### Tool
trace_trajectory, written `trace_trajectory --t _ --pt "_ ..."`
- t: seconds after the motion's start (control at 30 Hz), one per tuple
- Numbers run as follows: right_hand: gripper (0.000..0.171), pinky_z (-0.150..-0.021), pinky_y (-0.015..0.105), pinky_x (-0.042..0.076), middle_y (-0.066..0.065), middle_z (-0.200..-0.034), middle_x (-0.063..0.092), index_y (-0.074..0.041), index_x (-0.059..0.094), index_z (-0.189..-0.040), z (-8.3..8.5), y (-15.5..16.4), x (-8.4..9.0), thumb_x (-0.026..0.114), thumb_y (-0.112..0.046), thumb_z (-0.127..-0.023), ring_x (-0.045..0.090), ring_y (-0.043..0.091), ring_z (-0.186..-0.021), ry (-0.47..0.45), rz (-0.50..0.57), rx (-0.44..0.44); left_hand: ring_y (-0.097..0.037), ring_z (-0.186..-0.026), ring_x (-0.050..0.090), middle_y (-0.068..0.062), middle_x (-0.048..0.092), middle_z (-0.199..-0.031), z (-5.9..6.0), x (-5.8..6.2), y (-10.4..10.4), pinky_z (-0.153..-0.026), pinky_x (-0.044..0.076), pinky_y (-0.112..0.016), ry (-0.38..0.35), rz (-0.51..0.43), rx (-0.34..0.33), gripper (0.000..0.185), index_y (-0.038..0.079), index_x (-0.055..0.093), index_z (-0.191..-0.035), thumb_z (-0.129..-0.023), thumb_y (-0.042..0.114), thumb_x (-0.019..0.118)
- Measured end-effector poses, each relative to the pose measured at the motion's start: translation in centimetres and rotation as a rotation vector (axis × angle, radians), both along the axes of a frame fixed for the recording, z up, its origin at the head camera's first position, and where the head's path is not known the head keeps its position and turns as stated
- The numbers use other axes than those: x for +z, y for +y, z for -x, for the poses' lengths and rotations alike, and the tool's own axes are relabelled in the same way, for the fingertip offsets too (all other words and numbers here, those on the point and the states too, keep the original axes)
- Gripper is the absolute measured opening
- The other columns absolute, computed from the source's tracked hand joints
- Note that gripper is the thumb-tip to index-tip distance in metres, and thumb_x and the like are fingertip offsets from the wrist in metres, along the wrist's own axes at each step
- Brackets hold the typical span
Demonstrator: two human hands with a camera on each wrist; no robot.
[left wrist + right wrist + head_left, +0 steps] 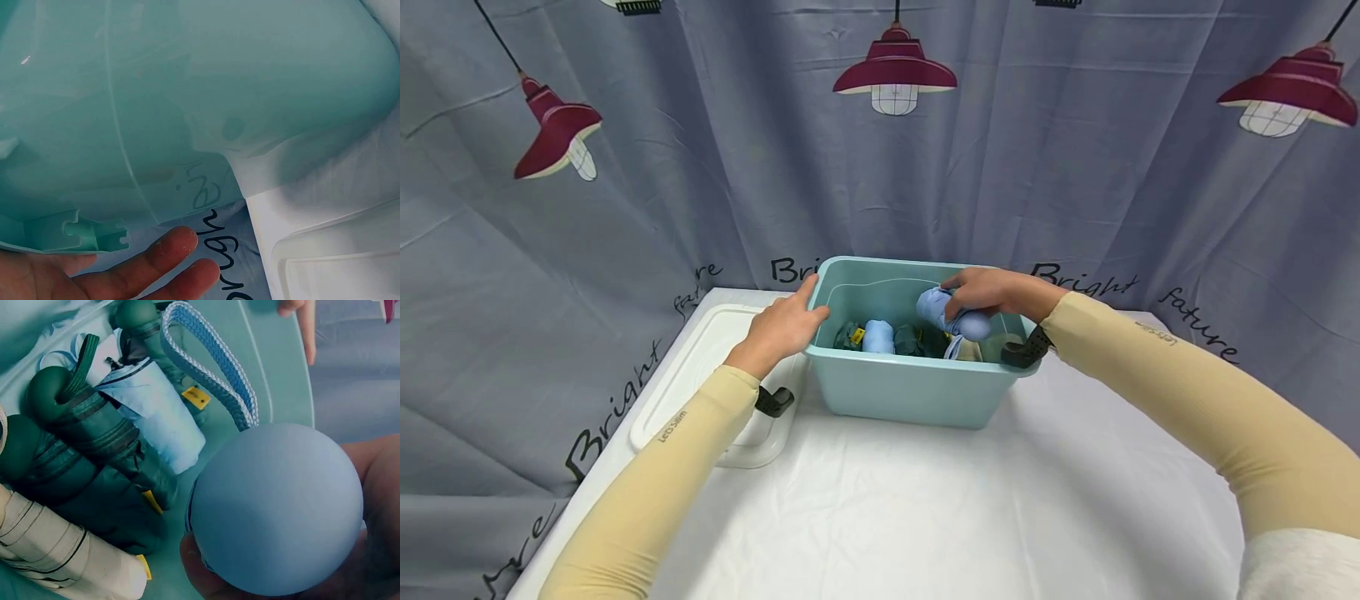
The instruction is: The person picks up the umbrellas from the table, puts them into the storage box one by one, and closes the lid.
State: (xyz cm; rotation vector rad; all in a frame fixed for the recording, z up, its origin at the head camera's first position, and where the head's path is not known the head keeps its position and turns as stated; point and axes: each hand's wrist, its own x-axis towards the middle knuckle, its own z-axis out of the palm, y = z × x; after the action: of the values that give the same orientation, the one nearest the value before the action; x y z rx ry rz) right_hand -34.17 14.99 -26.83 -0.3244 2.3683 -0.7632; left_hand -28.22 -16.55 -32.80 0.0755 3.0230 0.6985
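The right hand (992, 293) is curled around a folded light-blue umbrella (951, 315), holding it just above the open top of a teal plastic bin (902, 387) that stands on the white-covered table (925, 508). In the right wrist view the umbrella's round blue handle end fills the palm, its woven blue wrist strap (212, 362) looping up from it. Below it, inside the bin, lie several more folded umbrellas: dark green ones (81, 456), a pale blue one (153, 412) and a cream one (56, 550). The left hand (781, 327) rests on the bin's left rim with fingers (156, 259) fairly straight, gripping nothing. A white lid (700, 367) lies on the table just left of the bin.
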Motion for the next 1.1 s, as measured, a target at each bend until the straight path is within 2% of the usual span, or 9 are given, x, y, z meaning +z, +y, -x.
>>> trace_trajectory --t 0.17,0.3,0.47,0.53,0.6,0.7,0.77,1.0,1.1 --pt "0.086 -0.073 0.033 0.053 0.026 -0.157 0.032 -0.003 0.018 -0.161 0.3 -0.5 -0.1 0.064 -0.013 -0.089 0.059 0.023 -0.095 -0.021 0.003 0.002 -0.035 -0.101 0.063 -0.021 0.058 -0.139 0.0 0.0 0.1 -0.076 0.047 -0.049 0.002 0.0 0.004 0.074 0.03 0.009 -0.164 -0.097 0.05 0.035" --pt "0.086 -0.075 0.034 0.053 0.025 -0.159 0.028 -0.001 0.016 -0.161 0.6 -0.8 -0.1 0.063 -0.012 -0.09 0.057 0.026 -0.101 -0.045 0.003 0.02 -0.033 -0.095 0.063 -0.019 0.062 -0.133 0.0 0.1 0.3 -0.074 0.047 -0.047 0.002 -0.009 0.005 0.074 0.031 0.008 -0.164 -0.098 0.049 0.036" --pt "0.08 -0.073 0.032 0.053 0.025 -0.148 0.041 0.004 0.028 -0.156 1.0 -1.2 -0.7 0.065 -0.011 -0.087 0.058 0.024 -0.096 -0.05 -0.003 0.045 -0.031 -0.094 0.062 -0.018 0.06 -0.137 0.0 0.1 0.4 -0.072 0.046 -0.045 0.002 -0.007 0.005 0.074 0.031 0.008 -0.164 -0.099 0.05 0.036" --pt "0.065 -0.072 0.031 0.053 0.022 -0.135 0.05 0.006 0.043 -0.146 1.1 -1.5 -1.1 0.066 -0.011 -0.087 0.058 0.021 -0.09 -0.059 -0.005 0.049 -0.031 -0.094 0.062 -0.018 0.059 -0.138 0.0 0.1 0.5 -0.072 0.046 -0.045 -0.004 -0.005 0.004 0.074 0.031 0.007 -0.164 -0.099 0.051 0.036" --pt "0.044 -0.07 0.03 0.053 0.018 -0.118 0.055 0.006 0.055 -0.127 1.3 -1.7 -1.4 0.066 -0.009 -0.087 0.058 0.019 -0.084 -0.07 -0.007 0.042 -0.031 -0.093 0.062 -0.018 0.059 -0.138 0.0 0.0 0.5 -0.071 0.046 -0.044 -0.008 -0.003 0.004 0.074 0.031 0.007 -0.164 -0.099 0.051 0.036" --pt "0.017 -0.067 0.029 0.052 0.01 -0.097 0.056 0.001 0.058 -0.097 1.5 -1.9 -1.8 0.067 -0.009 -0.087 0.057 0.017 -0.078 -0.086 -0.014 0.031 -0.031 -0.093 0.062 -0.018 0.058 -0.139 0.0 0.0 0.5 -0.071 0.046 -0.044 -0.009 0.001 0.002 0.074 0.031 0.006 -0.164 -0.099 0.052 0.035" --pt "0.012 -0.067 0.028 0.052 0.007 -0.092 0.055 -0.002 0.057 -0.092 1.5 -2.1 -1.9 0.066 -0.008 -0.087 0.057 0.017 -0.077 -0.102 -0.013 0.029 -0.031 -0.094 0.063 -0.018 0.057 -0.141 0.0 0.0 0.5 -0.071 0.046 -0.044 -0.007 0.002 0.001 0.074 0.031 0.006 -0.164 -0.099 0.052 0.035" --pt "0.02 -0.069 0.026 0.053 0.007 -0.096 0.06 0.002 0.062 -0.104 1.5 -3.1 -1.8 0.064 -0.015 -0.093 0.06 0.014 -0.077 -0.14 -0.067 0.095 -0.032 -0.095 0.063 -0.018 0.058 -0.14 -0.1 0.1 0.3 -0.073 0.047 -0.046 -0.011 0.008 0.005 0.073 0.031 0.006 -0.164 -0.1 0.051 0.036" --pt "0.02 -0.07 0.026 0.054 0.006 -0.092 0.064 0.002 0.064 -0.103 1.5 -3.5 -1.8 0.063 -0.017 -0.095 0.063 0.011 -0.074 -0.158 -0.095 0.122 -0.033 -0.097 0.064 -0.018 0.057 -0.141 -0.1 0.0 0.2 -0.075 0.047 -0.048 -0.01 0.006 0.004 0.073 0.03 0.006 -0.164 -0.1 0.05 0.036"
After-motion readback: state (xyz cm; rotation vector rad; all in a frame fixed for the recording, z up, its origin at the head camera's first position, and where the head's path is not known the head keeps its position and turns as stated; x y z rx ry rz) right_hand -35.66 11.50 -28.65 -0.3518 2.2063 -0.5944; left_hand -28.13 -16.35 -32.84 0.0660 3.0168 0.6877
